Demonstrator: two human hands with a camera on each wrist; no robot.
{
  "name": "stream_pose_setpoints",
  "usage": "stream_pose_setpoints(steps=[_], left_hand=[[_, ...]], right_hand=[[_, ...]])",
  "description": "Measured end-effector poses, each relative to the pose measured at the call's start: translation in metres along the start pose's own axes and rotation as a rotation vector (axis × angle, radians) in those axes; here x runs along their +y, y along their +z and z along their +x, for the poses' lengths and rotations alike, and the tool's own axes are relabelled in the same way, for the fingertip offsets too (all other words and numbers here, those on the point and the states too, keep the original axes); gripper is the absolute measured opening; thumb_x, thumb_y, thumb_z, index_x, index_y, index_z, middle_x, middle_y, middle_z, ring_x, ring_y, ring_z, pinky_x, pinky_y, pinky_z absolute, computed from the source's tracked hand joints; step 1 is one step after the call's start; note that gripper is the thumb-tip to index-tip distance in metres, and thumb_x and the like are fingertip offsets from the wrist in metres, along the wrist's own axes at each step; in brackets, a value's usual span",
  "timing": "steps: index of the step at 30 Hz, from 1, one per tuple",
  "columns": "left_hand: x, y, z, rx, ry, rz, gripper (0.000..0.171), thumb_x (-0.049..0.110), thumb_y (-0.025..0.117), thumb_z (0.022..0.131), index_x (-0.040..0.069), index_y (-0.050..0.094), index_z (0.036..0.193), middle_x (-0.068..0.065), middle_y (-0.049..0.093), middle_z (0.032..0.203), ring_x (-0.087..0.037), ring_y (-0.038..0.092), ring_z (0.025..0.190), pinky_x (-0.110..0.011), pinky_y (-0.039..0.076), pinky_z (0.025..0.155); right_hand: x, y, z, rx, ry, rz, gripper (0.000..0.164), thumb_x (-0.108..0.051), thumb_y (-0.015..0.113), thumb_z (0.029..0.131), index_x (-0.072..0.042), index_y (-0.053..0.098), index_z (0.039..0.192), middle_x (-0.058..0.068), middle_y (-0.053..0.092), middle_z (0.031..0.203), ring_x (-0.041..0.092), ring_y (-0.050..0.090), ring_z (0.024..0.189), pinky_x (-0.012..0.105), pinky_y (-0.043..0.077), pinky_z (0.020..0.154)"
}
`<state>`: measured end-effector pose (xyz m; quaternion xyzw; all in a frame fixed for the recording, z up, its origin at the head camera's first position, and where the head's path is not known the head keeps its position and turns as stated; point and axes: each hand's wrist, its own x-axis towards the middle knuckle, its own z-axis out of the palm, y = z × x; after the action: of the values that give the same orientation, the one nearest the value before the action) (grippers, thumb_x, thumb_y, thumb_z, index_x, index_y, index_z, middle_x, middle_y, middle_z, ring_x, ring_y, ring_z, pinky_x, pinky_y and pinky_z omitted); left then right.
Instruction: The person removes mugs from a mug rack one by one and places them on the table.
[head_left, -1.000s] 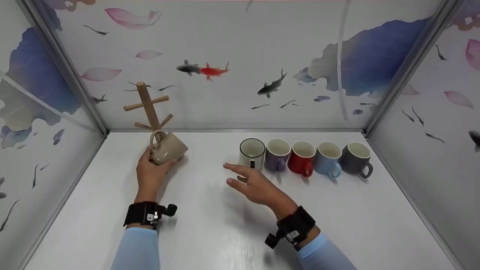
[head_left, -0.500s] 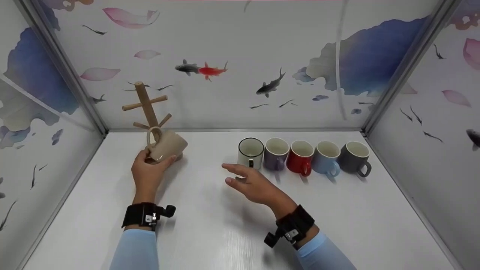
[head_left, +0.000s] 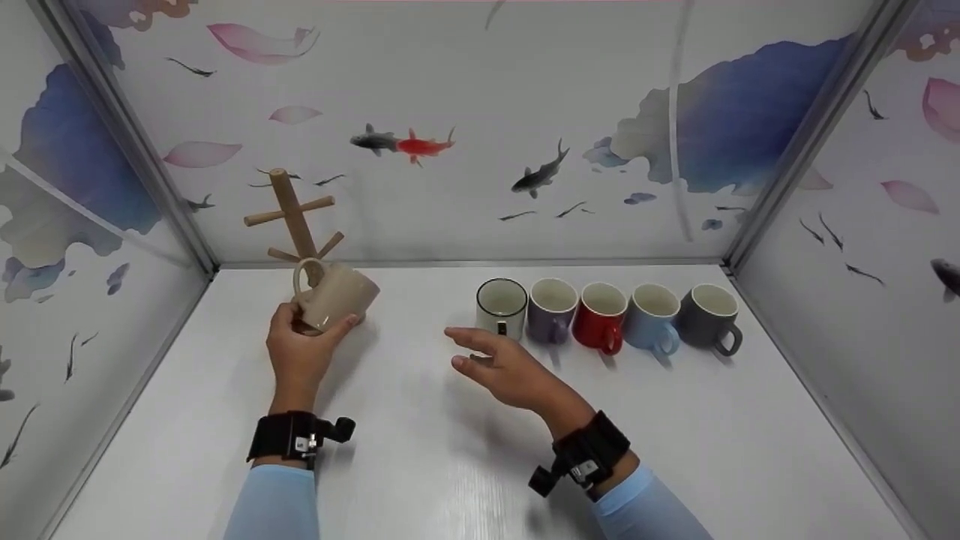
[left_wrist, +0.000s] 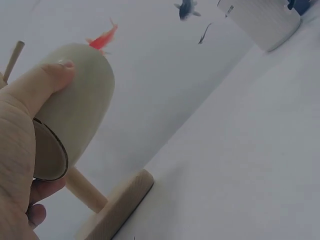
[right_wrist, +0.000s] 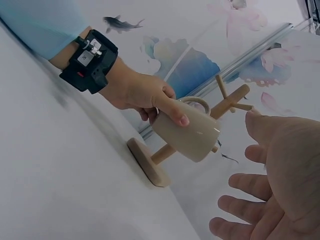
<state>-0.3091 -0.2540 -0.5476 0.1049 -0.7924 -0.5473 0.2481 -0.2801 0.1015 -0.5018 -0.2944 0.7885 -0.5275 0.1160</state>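
My left hand [head_left: 301,356] grips a beige mug [head_left: 341,298], thumb along its side and fingers around the rim end. The mug is held tilted above the table, its mouth facing down toward the palm in the left wrist view. Its handle points up and left, close in front of a wooden mug tree [head_left: 291,214]; in the right wrist view the handle [right_wrist: 197,102] looks apart from the pegs. Lifted over the table, my right hand [head_left: 514,373] has its fingers extended and holds nothing. It is nearest a white mug with a black rim [head_left: 501,306].
Right of the white mug stand a purple mug [head_left: 551,311], a red mug [head_left: 600,319], a light blue mug [head_left: 654,319] and a dark grey mug [head_left: 709,316], all upright in a row. Patterned panels [head_left: 465,195] wall the white table [head_left: 420,450] at the back and sides.
The beige mug has tipped slightly further onto its side in my left hand, still in front of the mug tree. My right hand and the row of mugs have stayed put.
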Motion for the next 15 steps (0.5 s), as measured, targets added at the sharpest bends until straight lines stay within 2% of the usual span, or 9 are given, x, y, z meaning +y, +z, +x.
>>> stream_pose_setpoints(steps=[5, 9, 12, 15], left_hand=[[0.008, 0.011, -0.007, 0.046, 0.056, -0.053, 0.089, 0.042, 0.103, 0.085, 0.004, 0.056, 0.15, -0.016, 0.063, 0.143, -0.03, 0.062, 0.132, -0.049, 0.054, 0.113], [0.015, 0.024, -0.014, 0.084, 0.124, -0.099, 0.08, 0.031, 0.104, 0.085, 0.002, 0.058, 0.144, -0.015, 0.065, 0.136, -0.025, 0.063, 0.124, -0.041, 0.054, 0.104], [0.025, 0.035, -0.023, 0.087, 0.17, -0.124, 0.078, 0.027, 0.105, 0.084, 0.001, 0.059, 0.142, -0.013, 0.065, 0.133, -0.021, 0.062, 0.121, -0.037, 0.053, 0.1], [0.039, 0.048, -0.035, 0.065, 0.227, -0.149, 0.077, 0.026, 0.106, 0.082, 0.002, 0.06, 0.139, -0.012, 0.064, 0.128, -0.019, 0.06, 0.117, -0.038, 0.052, 0.098]], right_hand=[[0.0, -0.001, 0.0, 0.002, -0.008, 0.031, 0.061, -0.031, 0.068, 0.117, -0.007, 0.052, 0.17, 0.018, 0.054, 0.174, 0.042, 0.054, 0.161, 0.056, 0.046, 0.132], [-0.002, -0.002, 0.001, 0.005, 0.008, 0.044, 0.062, -0.033, 0.069, 0.116, -0.011, 0.05, 0.171, 0.015, 0.054, 0.175, 0.041, 0.054, 0.162, 0.056, 0.046, 0.132], [-0.003, -0.003, 0.0, 0.02, 0.013, 0.045, 0.064, -0.034, 0.069, 0.116, -0.012, 0.047, 0.173, 0.015, 0.054, 0.175, 0.038, 0.054, 0.162, 0.058, 0.047, 0.131], [-0.005, -0.004, 0.0, 0.045, 0.008, 0.068, 0.068, -0.033, 0.068, 0.116, -0.011, 0.041, 0.175, 0.017, 0.053, 0.176, 0.038, 0.052, 0.163, 0.061, 0.046, 0.131]])
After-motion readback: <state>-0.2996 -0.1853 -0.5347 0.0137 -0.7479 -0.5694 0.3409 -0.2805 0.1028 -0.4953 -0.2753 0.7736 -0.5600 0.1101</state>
